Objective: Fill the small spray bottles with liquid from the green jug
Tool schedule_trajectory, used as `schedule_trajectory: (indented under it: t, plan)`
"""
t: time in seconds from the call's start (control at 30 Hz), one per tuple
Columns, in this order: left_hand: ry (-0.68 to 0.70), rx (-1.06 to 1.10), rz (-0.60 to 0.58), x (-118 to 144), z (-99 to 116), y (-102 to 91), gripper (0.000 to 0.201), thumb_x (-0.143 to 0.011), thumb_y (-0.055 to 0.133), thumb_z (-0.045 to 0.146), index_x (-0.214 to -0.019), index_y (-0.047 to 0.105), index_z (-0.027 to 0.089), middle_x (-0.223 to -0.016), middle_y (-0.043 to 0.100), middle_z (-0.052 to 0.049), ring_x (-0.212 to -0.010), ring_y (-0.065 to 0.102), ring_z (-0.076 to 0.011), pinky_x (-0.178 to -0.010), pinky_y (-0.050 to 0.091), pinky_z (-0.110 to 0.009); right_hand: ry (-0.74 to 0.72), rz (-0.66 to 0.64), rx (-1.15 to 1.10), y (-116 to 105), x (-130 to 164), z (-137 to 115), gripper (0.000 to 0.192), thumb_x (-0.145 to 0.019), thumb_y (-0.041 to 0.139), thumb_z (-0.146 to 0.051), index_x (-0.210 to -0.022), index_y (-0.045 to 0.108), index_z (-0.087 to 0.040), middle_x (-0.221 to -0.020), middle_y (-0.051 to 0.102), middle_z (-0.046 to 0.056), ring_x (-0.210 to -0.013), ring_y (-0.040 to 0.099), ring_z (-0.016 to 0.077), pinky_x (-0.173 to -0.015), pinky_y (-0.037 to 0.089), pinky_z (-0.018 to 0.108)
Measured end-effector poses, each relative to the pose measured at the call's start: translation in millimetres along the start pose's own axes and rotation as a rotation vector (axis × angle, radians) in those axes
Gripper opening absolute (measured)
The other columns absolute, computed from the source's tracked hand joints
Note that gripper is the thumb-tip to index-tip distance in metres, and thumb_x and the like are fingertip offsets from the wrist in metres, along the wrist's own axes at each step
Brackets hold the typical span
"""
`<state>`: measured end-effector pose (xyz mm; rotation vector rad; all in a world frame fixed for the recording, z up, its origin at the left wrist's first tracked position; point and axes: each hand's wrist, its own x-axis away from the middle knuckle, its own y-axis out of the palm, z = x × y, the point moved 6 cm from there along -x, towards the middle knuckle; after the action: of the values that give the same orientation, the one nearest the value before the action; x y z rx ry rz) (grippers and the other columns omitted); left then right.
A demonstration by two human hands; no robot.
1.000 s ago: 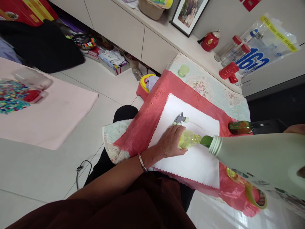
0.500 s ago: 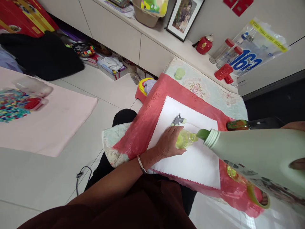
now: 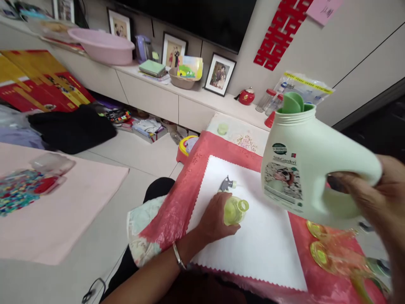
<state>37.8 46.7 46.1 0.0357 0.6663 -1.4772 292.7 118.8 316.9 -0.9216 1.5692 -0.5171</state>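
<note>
The left hand (image 3: 212,219) is wrapped around a small clear bottle (image 3: 234,210) of yellow-green liquid, its grip clenched on the body, the open neck pointing off to the right. The bottle stands on a white cloth with a scalloped edge (image 3: 262,240), which lies over a red patterned cloth (image 3: 177,207) on the low table (image 3: 240,135). Just beyond the fingers, a grey spray trigger head (image 3: 227,184) lies on the white cloth, close to the bottle but apart from it. The right hand (image 3: 376,198) holds a pale green detergent jug (image 3: 303,169) by its handle, fingers closed through the loop; the jug hangs nearly upright in the air above the right side of the white cloth, its open spout at the top and its label facing this way. Below the jug, at the table's right edge, lie some yellow-tinted clear plastic pieces (image 3: 332,249), blurred. A silver bangle (image 3: 177,256) sits on the left wrist
</note>
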Motion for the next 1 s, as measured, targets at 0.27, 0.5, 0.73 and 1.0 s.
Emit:
schedule_trajectory:
  t: [0.27, 0.5, 0.73, 1.0]
  plan:
    - [-0.079, 0.053, -0.039, 1, -7, 1.5, 0.093, -0.056, 0.080, 0.020, -0.137, 0.036, 0.025, -0.129, 0.053, -0.012, -0.122, 0.057, -0.0367, -0.108, 0.048, -0.060, 0.244, 0.133, -0.542, 116, 22, 46, 0.068, -0.066, 0.072, -0.060, -0.114, 0.070, -0.012, -0.097, 0.065, 0.008, -0.077, 0.057, 0.0175, -0.073, 0.047, 0.029]
    - [-0.134, 0.107, -0.054, -2, -5, -2.5, 0.089, -0.054, 0.079, 0.017, -0.134, 0.041, 0.026, -0.128, 0.054, -0.011, -0.121, 0.057, -0.0373, -0.107, 0.047, -0.060, 0.277, 0.041, -0.717, 170, 26, 77, 0.066, -0.063, 0.072, -0.059, -0.110, 0.068, -0.013, -0.110, 0.065, 0.008, -0.097, 0.059, 0.0208, -0.091, 0.047, 0.032]
    - [-0.159, 0.127, -0.039, -4, 0, -5.6, 0.089, -0.054, 0.078, 0.013, -0.133, 0.042, 0.030, -0.127, 0.056, -0.008, -0.121, 0.057, -0.0349, -0.107, 0.047, -0.058, 0.327, -0.095, -0.730, 175, 40, 101, 0.063, -0.073, 0.064, -0.060, -0.113, 0.064, -0.012, -0.102, 0.064, 0.008, -0.084, 0.058, 0.0174, -0.074, 0.047, 0.027]
    - [-0.198, 0.133, -0.069, -4, -2, -3.3, 0.089, -0.053, 0.081, 0.018, -0.132, 0.042, 0.025, -0.128, 0.054, -0.010, -0.122, 0.055, -0.0349, -0.109, 0.046, -0.054, 0.348, 0.230, -0.426, 125, 79, 89, 0.067, -0.083, 0.063, -0.061, -0.126, 0.062, -0.010, -0.109, 0.063, 0.013, -0.096, 0.060, 0.0236, -0.091, 0.047, 0.039]
